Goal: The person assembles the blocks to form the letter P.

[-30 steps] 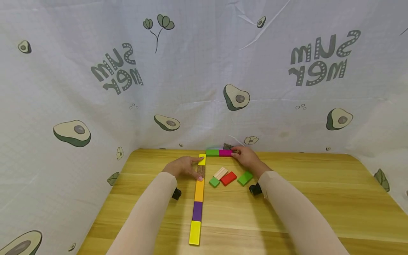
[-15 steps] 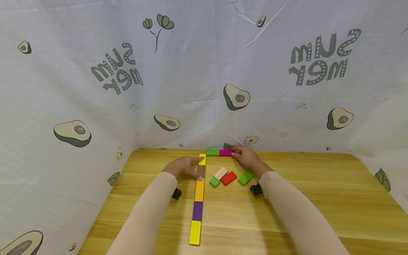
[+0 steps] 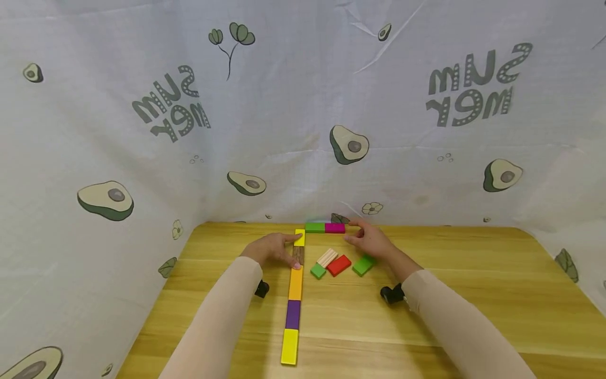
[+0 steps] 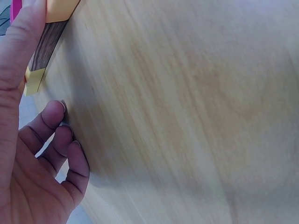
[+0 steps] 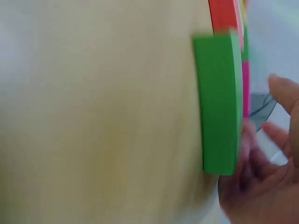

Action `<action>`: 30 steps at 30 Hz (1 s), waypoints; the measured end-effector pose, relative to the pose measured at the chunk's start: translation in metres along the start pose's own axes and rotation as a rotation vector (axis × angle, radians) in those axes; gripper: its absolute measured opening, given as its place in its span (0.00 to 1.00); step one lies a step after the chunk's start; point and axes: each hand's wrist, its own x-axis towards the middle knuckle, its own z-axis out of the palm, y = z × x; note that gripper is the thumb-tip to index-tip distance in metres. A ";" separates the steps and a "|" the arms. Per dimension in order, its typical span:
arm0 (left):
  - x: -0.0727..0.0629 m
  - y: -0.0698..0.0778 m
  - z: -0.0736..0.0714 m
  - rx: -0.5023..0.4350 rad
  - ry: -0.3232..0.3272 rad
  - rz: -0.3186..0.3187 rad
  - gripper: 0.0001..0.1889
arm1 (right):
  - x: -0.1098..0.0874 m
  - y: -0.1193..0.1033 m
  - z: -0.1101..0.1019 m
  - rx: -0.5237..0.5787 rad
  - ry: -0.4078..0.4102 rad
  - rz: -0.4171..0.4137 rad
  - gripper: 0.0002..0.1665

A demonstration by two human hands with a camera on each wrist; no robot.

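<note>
A straight column of flat blocks runs toward me: a yellow block (image 3: 299, 242), a dark wood-grain block (image 3: 298, 256), an orange block (image 3: 295, 283), a purple block (image 3: 293, 315) and another yellow block (image 3: 290, 347). My left hand (image 3: 269, 248) rests at the column's far part, index finger on the yellow block and thumb near where wood-grain meets orange. From the column's far end, a green block (image 3: 314, 228) and a magenta block (image 3: 334, 228) extend rightward. Just right of the magenta block, my right hand (image 3: 373, 244) has thumb and index finger spread, holding nothing.
Inside the corner lie a striped pale block (image 3: 327, 258), a small green block (image 3: 318, 271), a red block (image 3: 339, 266) and a loose green block (image 3: 363, 265), partly beside my right hand. A printed cloth (image 3: 284, 131) hangs directly behind the wooden table (image 3: 473, 295).
My right hand has let go of the magenta block's end and drawn back slightly right and toward me, its fingers spreading. The left hand and the blocks have stayed in place.
</note>
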 end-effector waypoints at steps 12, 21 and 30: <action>-0.001 -0.002 0.000 0.004 0.008 0.013 0.51 | -0.077 -0.001 -0.006 -0.231 -0.020 0.097 0.49; 0.000 -0.002 -0.002 0.006 -0.001 0.006 0.51 | -0.056 0.018 -0.012 -0.158 -0.009 0.033 0.41; 0.001 -0.002 -0.002 -0.003 -0.012 -0.006 0.51 | -0.005 0.031 -0.019 0.016 -0.097 -0.077 0.41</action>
